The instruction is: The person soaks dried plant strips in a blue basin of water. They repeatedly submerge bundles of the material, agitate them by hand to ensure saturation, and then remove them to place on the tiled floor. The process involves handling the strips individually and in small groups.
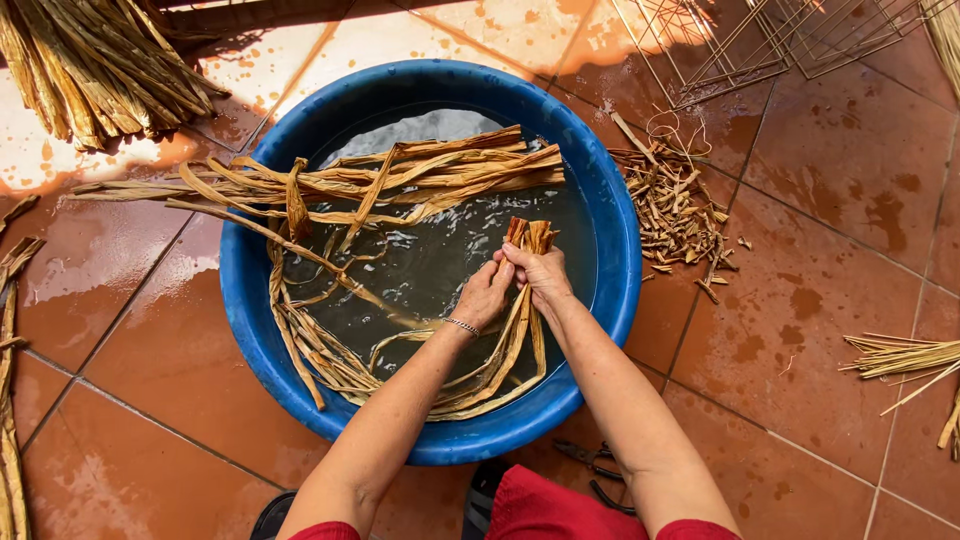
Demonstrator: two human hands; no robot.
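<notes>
A round blue basin (612,240) holds murky water. Long tan dried leaf strips (430,170) lie across it, tied in a bundle that hangs over the left rim. My left hand (483,295), with a thin bracelet on the wrist, and my right hand (540,270) both grip the cut ends of another bunch of wet strips (528,237) above the water. That bunch loops down toward the basin's near rim.
A heap of dry strips (100,60) lies at the top left. Short cut scraps (675,205) are piled right of the basin. Wire frames (760,40) stand at the top right. Pliers (595,465) rest near my red-clad knee. The tiled floor is wet.
</notes>
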